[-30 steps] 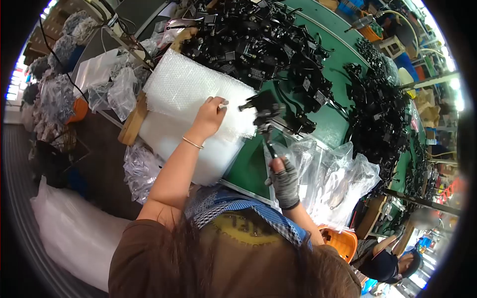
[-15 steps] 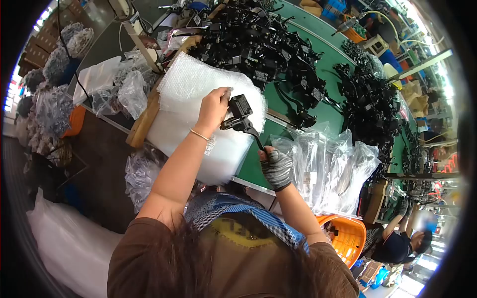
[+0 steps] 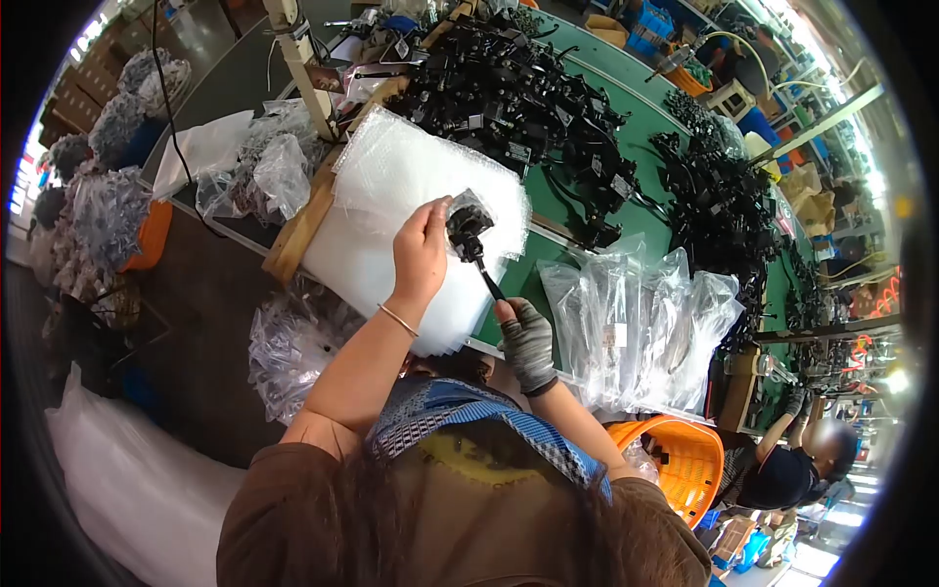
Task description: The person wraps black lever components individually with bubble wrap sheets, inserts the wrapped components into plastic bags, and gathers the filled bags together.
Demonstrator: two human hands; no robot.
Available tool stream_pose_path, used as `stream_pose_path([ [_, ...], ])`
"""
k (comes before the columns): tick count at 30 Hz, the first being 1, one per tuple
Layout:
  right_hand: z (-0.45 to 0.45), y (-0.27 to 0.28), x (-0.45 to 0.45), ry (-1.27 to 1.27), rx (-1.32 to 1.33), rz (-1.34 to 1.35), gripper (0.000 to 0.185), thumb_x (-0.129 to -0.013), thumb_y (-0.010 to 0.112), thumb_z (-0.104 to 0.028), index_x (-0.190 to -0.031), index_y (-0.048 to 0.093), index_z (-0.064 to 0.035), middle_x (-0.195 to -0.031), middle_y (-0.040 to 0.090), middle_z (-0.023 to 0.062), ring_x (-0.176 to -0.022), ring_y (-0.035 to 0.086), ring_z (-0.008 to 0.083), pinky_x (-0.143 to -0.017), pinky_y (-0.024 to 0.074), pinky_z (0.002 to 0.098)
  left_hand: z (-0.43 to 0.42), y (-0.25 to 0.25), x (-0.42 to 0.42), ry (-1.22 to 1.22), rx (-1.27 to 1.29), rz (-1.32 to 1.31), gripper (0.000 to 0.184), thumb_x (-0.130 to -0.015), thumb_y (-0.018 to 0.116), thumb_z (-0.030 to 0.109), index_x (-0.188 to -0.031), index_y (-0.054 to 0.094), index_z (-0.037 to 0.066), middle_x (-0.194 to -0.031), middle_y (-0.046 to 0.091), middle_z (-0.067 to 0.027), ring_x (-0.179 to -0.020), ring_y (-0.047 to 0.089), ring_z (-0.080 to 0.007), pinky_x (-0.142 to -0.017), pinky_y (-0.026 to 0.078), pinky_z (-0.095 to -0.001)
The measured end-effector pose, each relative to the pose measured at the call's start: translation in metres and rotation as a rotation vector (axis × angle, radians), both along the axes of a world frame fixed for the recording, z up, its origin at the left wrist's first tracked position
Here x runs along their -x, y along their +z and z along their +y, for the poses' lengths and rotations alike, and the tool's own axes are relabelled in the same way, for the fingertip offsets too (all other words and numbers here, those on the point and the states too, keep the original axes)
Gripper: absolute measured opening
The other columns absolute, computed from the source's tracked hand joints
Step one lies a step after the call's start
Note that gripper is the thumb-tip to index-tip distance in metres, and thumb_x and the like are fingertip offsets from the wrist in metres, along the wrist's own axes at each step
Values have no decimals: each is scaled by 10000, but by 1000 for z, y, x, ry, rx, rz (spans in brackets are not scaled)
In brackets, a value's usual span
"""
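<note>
My right hand (image 3: 528, 342), in a grey striped glove with bare fingertips, is closed round the lever end of a black brake lever assembly (image 3: 471, 231). The square reservoir end points up and away from me, over a stack of bubble-wrap sheets (image 3: 401, 166). Beside the reservoir, my bare left hand (image 3: 421, 249) has its fingers and thumb drawn together, with the fingertips at the reservoir's edge. What they pinch is hidden. A whitish sheet or bag pile (image 3: 386, 284) lies under the bubble wrap.
A big heap of black brake lever assemblies (image 3: 509, 88) covers the green table (image 3: 533, 279). Clear bags (image 3: 626, 323) lie to the right, above an orange basket (image 3: 685, 470). A wooden strip (image 3: 293, 240) and a metal post (image 3: 305, 78) border the left. A co-worker (image 3: 782, 470) is far right.
The brake lever assembly has turned, so its labelled reservoir face no longer shows plainly. My right hand has moved slightly left and down; my left hand has lowered a little.
</note>
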State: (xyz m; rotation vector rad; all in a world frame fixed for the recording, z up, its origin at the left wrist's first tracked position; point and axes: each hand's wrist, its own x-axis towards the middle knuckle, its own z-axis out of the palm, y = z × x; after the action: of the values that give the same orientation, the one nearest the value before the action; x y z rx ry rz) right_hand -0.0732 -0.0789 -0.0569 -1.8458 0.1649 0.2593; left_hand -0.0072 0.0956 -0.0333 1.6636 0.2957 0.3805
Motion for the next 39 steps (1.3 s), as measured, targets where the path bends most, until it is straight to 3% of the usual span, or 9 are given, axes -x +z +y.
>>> stream_pose_path([
  [3,-13,-15,9,80,584,-573,245,-886,592,-279,-875,580,-35,-594,492,-34,-476,481,139,-468,401,325,-2,11,16,-70,-364,-281,230,-843,543,71,-1053,638,64,-752,596,-119,-690,565,-284,-627,470,-340],
  [6,-21,23,14,10,-60,92,256,-908,558,-293,-948,594,-42,-584,486,-37,-465,434,78,-466,406,288,-5,4,26,-263,-801,-664,348,-743,600,13,-1073,637,117,-652,527,-62,-563,509,-229,-502,412,-339],
  [7,-28,43,14,-75,-367,434,279,-913,542,-293,-985,583,-27,-600,485,-26,-481,431,76,-478,420,259,-7,-2,32,-277,-806,-596,358,-730,606,12,-1072,635,114,-669,542,-65,-571,522,-228,-506,424,-336],
  [11,-42,61,27,-50,-490,284,180,-910,544,-206,-990,544,-45,-683,494,0,-556,472,95,-548,445,275,-53,4,58,-472,-502,-629,293,-732,602,8,-1011,638,90,-757,603,-77,-611,581,-223,-537,475,-324],
  [16,-96,-37,58,-339,-1135,500,391,-899,455,-456,-1048,549,-107,-1007,605,122,-962,565,261,-909,438,424,-90,42,67,-704,-225,-563,192,-742,629,56,-931,623,93,-661,530,-69,-590,535,-255,-538,430,-360],
  [22,-78,-105,80,-31,-1132,799,492,-904,514,-356,-1232,457,7,-964,590,87,-894,557,226,-806,466,351,-109,-54,126,-1761,-310,-321,151,-812,571,199,-918,622,104,-842,594,-71,-842,587,-226,-722,472,-339],
  [26,-89,-79,71,-207,-1176,895,355,-760,650,-188,-1055,551,-18,-744,571,50,-630,574,182,-604,509,324,-51,-38,65,-882,-160,360,418,-758,689,245,-1115,556,73,-958,561,-102,-884,546,-238,-762,447,-345],
  [28,-90,-71,77,-205,-1062,852,352,-780,665,-248,-1033,557,-28,-800,602,85,-637,600,205,-567,521,307,-51,-89,69,-533,-905,285,438,-757,674,274,-1107,551,40,-1013,536,-158,-1041,452,-279,-949,316,-383],
  [39,-107,-83,100,-243,-265,595,320,-828,621,-310,-932,587,-9,-692,556,21,-562,500,129,-494,394,266,1,-144,92,-504,-1031,68,197,-749,584,101,-927,537,30,-900,519,-169,-881,509,-333,-808,428,-407],
])
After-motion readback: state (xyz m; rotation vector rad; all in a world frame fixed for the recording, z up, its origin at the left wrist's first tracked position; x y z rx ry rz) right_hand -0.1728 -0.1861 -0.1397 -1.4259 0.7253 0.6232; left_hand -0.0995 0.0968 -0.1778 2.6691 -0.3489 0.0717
